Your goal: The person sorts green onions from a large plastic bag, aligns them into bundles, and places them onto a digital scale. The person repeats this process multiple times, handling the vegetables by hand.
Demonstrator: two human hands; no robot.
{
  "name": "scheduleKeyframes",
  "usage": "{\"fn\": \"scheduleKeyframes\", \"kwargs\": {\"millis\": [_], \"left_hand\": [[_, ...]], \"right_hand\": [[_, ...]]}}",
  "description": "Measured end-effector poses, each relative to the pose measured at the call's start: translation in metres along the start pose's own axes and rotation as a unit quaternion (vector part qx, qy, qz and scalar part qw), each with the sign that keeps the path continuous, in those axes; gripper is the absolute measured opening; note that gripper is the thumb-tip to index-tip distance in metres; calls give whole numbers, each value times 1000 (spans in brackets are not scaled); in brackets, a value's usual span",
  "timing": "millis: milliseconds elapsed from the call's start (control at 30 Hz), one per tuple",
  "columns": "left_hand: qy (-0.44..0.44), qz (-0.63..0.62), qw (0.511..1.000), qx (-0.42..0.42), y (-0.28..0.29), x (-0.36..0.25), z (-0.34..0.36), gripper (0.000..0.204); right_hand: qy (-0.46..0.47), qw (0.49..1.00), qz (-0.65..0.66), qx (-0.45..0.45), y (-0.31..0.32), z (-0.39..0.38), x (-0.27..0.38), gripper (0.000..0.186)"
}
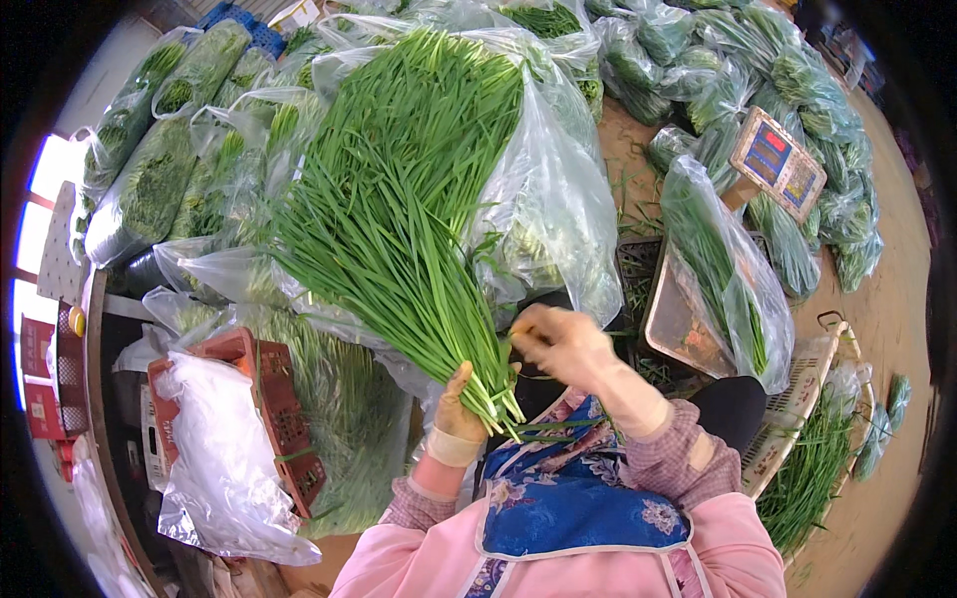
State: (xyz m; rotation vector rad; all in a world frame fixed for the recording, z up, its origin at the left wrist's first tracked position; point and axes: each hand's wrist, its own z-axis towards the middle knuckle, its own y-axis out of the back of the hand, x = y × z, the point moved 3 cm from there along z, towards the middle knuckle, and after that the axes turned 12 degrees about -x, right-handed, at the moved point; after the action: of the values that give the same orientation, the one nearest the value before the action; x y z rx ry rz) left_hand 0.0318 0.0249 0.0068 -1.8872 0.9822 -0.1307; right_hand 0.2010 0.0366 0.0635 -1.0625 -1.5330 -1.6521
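Note:
My left hand [459,411], in a pale thin glove, is closed round the white stem ends of a bunch of garlic chives [399,269]. The long green leaves fan up and to the left, over a big pile of chives [424,120] in an opened clear plastic bag [553,214]. Just right of the stems is my right hand [568,347], gloved too and bent at the wrist. Its fingers curl toward the bunch but are smeared by motion, so whether they hold anything is unclear. A few loose blades hang below the stem ends, across my blue apron [588,498].
A scale [688,319] with a display [778,162] bears a bag of chives [713,259] at right. Below it stands a cream basket [797,409] of loose greens. Left, white plastic bags [224,458] drape over a red crate [289,399]. Bagged greens [768,90] are heaped behind.

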Motion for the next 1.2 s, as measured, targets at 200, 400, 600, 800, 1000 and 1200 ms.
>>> {"fn": "scheduleKeyframes", "kwargs": {"millis": [200,400,600,800,1000,1200], "left_hand": [[-9,-14,999,-33,10,1,1,52],[-21,22,999,-26,5,7,4,54],[-53,90,995,-8,-4,16,-3,52],[-31,83,994,-57,-6,12,-1,33],[-44,13,997,-59,3,7,-3,26],[-85,45,992,78,-7,-27,-23,54]], "right_hand": [[-77,980,182,35,78,-46,-29,21],[-74,987,-59,132,42,-48,-1,30],[5,991,-114,76,-29,-33,3,28],[-57,998,13,37,-14,-38,-2,23],[-160,984,66,-44,39,-59,-24,20],[-145,880,-408,195,66,-130,-148,27]]}}
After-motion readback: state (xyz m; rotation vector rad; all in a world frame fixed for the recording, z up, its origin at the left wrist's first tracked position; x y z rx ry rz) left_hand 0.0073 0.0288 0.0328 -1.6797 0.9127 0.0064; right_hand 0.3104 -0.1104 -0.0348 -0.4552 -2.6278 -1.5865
